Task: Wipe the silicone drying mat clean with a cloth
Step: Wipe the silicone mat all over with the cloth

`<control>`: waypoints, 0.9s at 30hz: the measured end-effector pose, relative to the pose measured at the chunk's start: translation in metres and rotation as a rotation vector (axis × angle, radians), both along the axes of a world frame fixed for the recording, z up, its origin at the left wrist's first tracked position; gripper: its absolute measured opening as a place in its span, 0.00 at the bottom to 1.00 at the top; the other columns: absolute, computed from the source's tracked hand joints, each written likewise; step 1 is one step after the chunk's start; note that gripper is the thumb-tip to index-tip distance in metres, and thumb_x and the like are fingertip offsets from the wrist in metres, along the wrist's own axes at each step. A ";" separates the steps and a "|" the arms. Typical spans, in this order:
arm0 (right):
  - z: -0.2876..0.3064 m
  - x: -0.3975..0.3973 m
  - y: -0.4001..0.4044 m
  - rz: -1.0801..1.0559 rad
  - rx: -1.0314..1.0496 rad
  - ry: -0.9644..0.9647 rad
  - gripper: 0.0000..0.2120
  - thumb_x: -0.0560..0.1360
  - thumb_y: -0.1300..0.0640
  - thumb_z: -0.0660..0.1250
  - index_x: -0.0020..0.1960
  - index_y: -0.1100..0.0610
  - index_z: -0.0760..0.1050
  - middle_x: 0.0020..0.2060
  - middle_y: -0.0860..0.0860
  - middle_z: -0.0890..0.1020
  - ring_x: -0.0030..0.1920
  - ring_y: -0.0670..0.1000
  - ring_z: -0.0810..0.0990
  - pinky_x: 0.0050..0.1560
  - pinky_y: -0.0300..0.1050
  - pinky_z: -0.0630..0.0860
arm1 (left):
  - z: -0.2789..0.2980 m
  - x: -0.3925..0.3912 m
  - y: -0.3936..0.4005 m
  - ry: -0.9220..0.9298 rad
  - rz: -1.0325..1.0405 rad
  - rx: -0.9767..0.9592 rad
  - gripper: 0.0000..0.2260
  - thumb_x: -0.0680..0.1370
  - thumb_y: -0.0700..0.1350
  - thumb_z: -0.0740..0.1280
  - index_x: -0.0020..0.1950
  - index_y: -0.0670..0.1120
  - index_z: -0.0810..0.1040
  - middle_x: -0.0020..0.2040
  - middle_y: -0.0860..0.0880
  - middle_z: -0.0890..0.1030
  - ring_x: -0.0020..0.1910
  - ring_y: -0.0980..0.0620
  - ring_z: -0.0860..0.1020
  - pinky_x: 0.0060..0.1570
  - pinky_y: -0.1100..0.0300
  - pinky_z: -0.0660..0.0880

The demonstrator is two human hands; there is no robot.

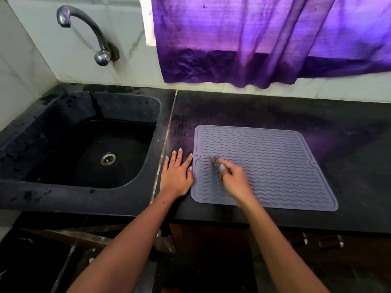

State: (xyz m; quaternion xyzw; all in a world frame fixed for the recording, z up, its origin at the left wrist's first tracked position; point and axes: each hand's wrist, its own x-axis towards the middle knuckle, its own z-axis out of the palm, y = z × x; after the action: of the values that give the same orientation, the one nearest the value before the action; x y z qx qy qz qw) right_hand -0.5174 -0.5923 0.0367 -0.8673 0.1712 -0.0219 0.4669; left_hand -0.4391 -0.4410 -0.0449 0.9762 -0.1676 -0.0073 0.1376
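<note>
Our right hand (234,178) pinches a small, blurred, grey patterned cloth (215,167) at its fingertips, pressed onto the near-left part of the grey, square, wavy-ribbed silicone drying mat (275,163). Our left hand (176,175) lies flat, fingers spread, on the black stone counter (296,111), fingertips touching the mat's left edge.

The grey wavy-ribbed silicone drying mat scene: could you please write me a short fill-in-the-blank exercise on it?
1. The grey wavy-ribbed silicone drying mat lies on the ____ countertop.
2. The right hand presses a small blurred cloth onto the mat's ____ side.
3. The left hand lies flat between the mat and the ____.

Missing words: black; left; sink
</note>
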 end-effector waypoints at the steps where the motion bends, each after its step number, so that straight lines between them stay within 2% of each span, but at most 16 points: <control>1: 0.003 0.003 -0.001 -0.073 0.040 -0.039 0.18 0.80 0.61 0.57 0.69 0.53 0.69 0.66 0.53 0.74 0.61 0.49 0.75 0.61 0.41 0.69 | 0.000 0.000 0.000 0.001 0.001 -0.005 0.34 0.71 0.58 0.34 0.76 0.55 0.53 0.78 0.47 0.48 0.77 0.49 0.45 0.74 0.50 0.40; 3: 0.005 -0.001 0.008 -0.081 -0.086 -0.114 0.19 0.80 0.62 0.57 0.70 0.55 0.67 0.68 0.52 0.72 0.68 0.51 0.69 0.69 0.43 0.62 | 0.000 0.000 0.000 0.004 0.002 -0.004 0.29 0.74 0.56 0.39 0.76 0.55 0.53 0.78 0.47 0.49 0.77 0.49 0.45 0.74 0.50 0.40; 5: -0.004 -0.009 0.023 0.047 -0.271 -0.121 0.23 0.79 0.64 0.57 0.73 0.55 0.63 0.72 0.52 0.66 0.72 0.52 0.64 0.73 0.43 0.56 | 0.000 0.000 0.000 0.005 0.004 -0.003 0.28 0.75 0.54 0.41 0.76 0.54 0.53 0.78 0.47 0.49 0.77 0.48 0.45 0.74 0.50 0.40; 8: -0.035 -0.020 0.043 0.247 -0.624 0.101 0.29 0.76 0.61 0.59 0.76 0.56 0.54 0.76 0.58 0.54 0.76 0.59 0.52 0.75 0.51 0.48 | 0.001 -0.002 0.000 0.003 0.004 -0.010 0.28 0.75 0.54 0.42 0.76 0.54 0.54 0.78 0.46 0.49 0.77 0.48 0.46 0.74 0.50 0.40; 9: -0.043 -0.024 0.050 0.267 -0.702 0.141 0.32 0.74 0.59 0.63 0.75 0.57 0.55 0.75 0.60 0.55 0.75 0.62 0.53 0.75 0.55 0.49 | 0.000 -0.001 0.000 0.001 0.003 -0.014 0.28 0.75 0.54 0.43 0.76 0.54 0.55 0.78 0.46 0.50 0.77 0.48 0.46 0.74 0.51 0.40; 11: -0.053 -0.029 0.058 0.253 -0.783 0.167 0.38 0.62 0.58 0.75 0.70 0.59 0.67 0.69 0.63 0.68 0.69 0.67 0.66 0.68 0.62 0.63 | 0.000 -0.001 -0.001 -0.003 0.002 -0.016 0.28 0.75 0.53 0.43 0.76 0.53 0.55 0.78 0.46 0.50 0.77 0.48 0.46 0.73 0.51 0.40; 12: -0.058 -0.028 0.060 0.239 -0.830 0.156 0.39 0.55 0.58 0.78 0.66 0.60 0.73 0.65 0.62 0.74 0.64 0.67 0.73 0.62 0.62 0.69 | 0.000 -0.001 -0.002 -0.006 0.002 -0.015 0.28 0.75 0.53 0.43 0.76 0.53 0.55 0.78 0.46 0.50 0.77 0.48 0.46 0.73 0.50 0.40; 13: -0.058 -0.027 0.060 0.240 -0.842 0.161 0.38 0.54 0.59 0.78 0.63 0.59 0.75 0.63 0.62 0.76 0.62 0.66 0.75 0.60 0.62 0.71 | 0.000 -0.002 -0.002 -0.007 0.000 -0.015 0.28 0.75 0.53 0.43 0.76 0.53 0.55 0.78 0.46 0.50 0.77 0.47 0.46 0.74 0.50 0.40; 14: -0.057 -0.027 0.060 0.246 -0.844 0.153 0.36 0.57 0.59 0.77 0.64 0.59 0.74 0.64 0.62 0.75 0.63 0.66 0.74 0.61 0.62 0.71 | 0.001 -0.002 -0.002 -0.006 -0.003 -0.017 0.28 0.75 0.53 0.43 0.76 0.53 0.55 0.78 0.45 0.50 0.77 0.47 0.46 0.74 0.50 0.40; 16: -0.049 -0.025 0.059 0.246 -0.839 0.114 0.30 0.71 0.62 0.66 0.72 0.58 0.63 0.72 0.61 0.64 0.71 0.66 0.62 0.70 0.61 0.61 | 0.002 -0.002 -0.002 -0.002 -0.003 -0.018 0.28 0.75 0.53 0.43 0.76 0.53 0.55 0.78 0.45 0.50 0.77 0.47 0.46 0.74 0.49 0.41; 18: -0.041 -0.019 0.052 0.257 -0.731 0.106 0.28 0.77 0.63 0.58 0.75 0.56 0.55 0.76 0.56 0.55 0.75 0.61 0.53 0.74 0.55 0.53 | 0.003 -0.003 -0.002 0.004 -0.003 -0.009 0.27 0.76 0.53 0.44 0.76 0.53 0.55 0.78 0.45 0.50 0.77 0.47 0.46 0.74 0.49 0.41; 19: -0.034 -0.015 0.047 0.221 -0.599 0.097 0.27 0.77 0.64 0.58 0.75 0.55 0.57 0.75 0.54 0.58 0.75 0.59 0.56 0.74 0.51 0.55 | 0.003 -0.003 -0.002 0.009 -0.005 -0.002 0.25 0.78 0.52 0.45 0.76 0.53 0.55 0.78 0.45 0.50 0.77 0.47 0.46 0.74 0.49 0.41; 22: -0.011 0.007 0.032 -0.096 -0.069 -0.014 0.20 0.78 0.64 0.57 0.70 0.55 0.69 0.69 0.52 0.71 0.70 0.54 0.68 0.69 0.43 0.62 | 0.003 -0.002 -0.002 0.003 -0.009 0.006 0.22 0.81 0.50 0.49 0.76 0.52 0.55 0.78 0.45 0.50 0.77 0.46 0.46 0.74 0.49 0.42; 23: -0.007 0.017 0.030 -0.170 -0.008 -0.057 0.20 0.79 0.64 0.56 0.69 0.56 0.69 0.68 0.52 0.73 0.69 0.54 0.69 0.69 0.42 0.62 | 0.002 -0.002 -0.001 -0.001 -0.009 0.006 0.22 0.81 0.50 0.49 0.76 0.52 0.55 0.78 0.45 0.50 0.77 0.46 0.46 0.74 0.49 0.42; 25: -0.007 0.029 0.031 -0.181 -0.125 -0.142 0.21 0.79 0.65 0.55 0.71 0.57 0.66 0.70 0.53 0.69 0.71 0.53 0.65 0.71 0.41 0.58 | 0.002 -0.002 -0.001 -0.009 -0.009 0.005 0.22 0.81 0.51 0.48 0.76 0.52 0.55 0.78 0.45 0.51 0.76 0.46 0.46 0.74 0.49 0.42; 27: -0.013 0.036 0.035 -0.062 -0.294 -0.170 0.24 0.78 0.66 0.56 0.74 0.58 0.61 0.74 0.55 0.63 0.75 0.55 0.58 0.74 0.44 0.53 | 0.002 -0.002 0.000 -0.011 -0.005 0.004 0.23 0.80 0.52 0.45 0.76 0.52 0.55 0.78 0.45 0.51 0.76 0.46 0.47 0.74 0.49 0.42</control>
State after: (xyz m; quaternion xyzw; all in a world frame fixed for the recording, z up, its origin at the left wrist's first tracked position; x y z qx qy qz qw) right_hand -0.4813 -0.5568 0.0235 -0.9155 0.1529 -0.1342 0.3471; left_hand -0.4408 -0.4412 -0.0430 0.9761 -0.1708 -0.0028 0.1345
